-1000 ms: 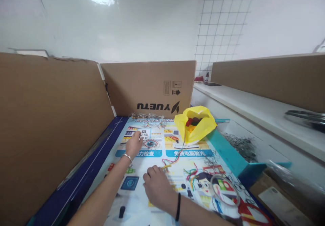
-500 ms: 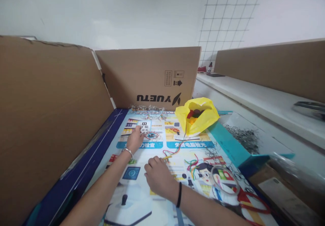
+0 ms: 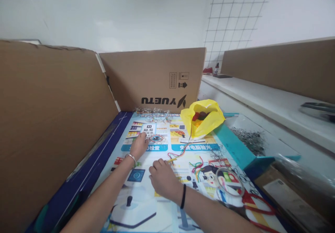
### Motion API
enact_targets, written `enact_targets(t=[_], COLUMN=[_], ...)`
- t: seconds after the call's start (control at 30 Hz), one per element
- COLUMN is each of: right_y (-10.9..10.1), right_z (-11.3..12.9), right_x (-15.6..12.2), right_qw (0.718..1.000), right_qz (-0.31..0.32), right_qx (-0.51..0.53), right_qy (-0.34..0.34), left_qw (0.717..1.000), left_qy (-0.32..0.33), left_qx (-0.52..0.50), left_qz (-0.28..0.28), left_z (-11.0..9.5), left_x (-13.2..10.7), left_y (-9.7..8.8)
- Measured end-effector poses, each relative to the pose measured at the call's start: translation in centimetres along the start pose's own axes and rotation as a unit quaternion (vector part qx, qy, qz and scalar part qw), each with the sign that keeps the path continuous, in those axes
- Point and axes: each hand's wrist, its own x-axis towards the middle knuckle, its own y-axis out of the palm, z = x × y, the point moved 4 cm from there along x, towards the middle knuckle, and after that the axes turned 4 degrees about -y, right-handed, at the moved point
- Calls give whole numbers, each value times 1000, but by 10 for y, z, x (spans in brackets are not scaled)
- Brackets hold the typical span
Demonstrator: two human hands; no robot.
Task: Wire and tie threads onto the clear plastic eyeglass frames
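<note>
My left hand [image 3: 139, 146] is over the printed eye chart on the table sheet, with its fingers curled together. Whatever they pinch is too small to make out. Nearer to me and to its right, my right hand [image 3: 163, 178] is closed. A thin yellow stick-like piece [image 3: 171, 159] pokes out past its fingers; the rest of it is hidden. From there, red and green threads [image 3: 180, 154] run up to a yellow bag [image 3: 206, 128], which stands open with red, brown and orange contents. More coloured threads [image 3: 196, 166] lie loose to the right.
Fine wire bits [image 3: 150, 111] lie along the back cardboard panel [image 3: 151, 76]. On the right, a teal box [image 3: 231, 145] holds a heap of thin silver pieces [image 3: 247, 140]. Nearer are a clear ring [image 3: 242, 189], red loops [image 3: 261, 212] and a plastic-wrapped package [image 3: 290, 194].
My left hand has drawn slightly towards me, showing more of the printed chart. My right hand stays almost still with the yellow piece. The view has shifted a little.
</note>
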Motion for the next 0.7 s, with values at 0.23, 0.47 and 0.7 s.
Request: enact_targets(t=[0.23, 0.47, 0.7], right_y=[-2, 0, -2], right_z=[1, 0, 1], right_x=[0, 0, 0], right_qw=[1000, 1000, 1000], right_qz=[-5, 0, 6], right_qx=[4, 12, 18], right_qy=[-1, 2, 2], left_qw=[998, 994, 991], left_qy=[41, 30, 32], left_qx=[-34, -95, -121], left_qz=[13, 34, 45], left_z=[2, 8, 11], left_x=[-12, -21, -29], left_y=[1, 0, -5])
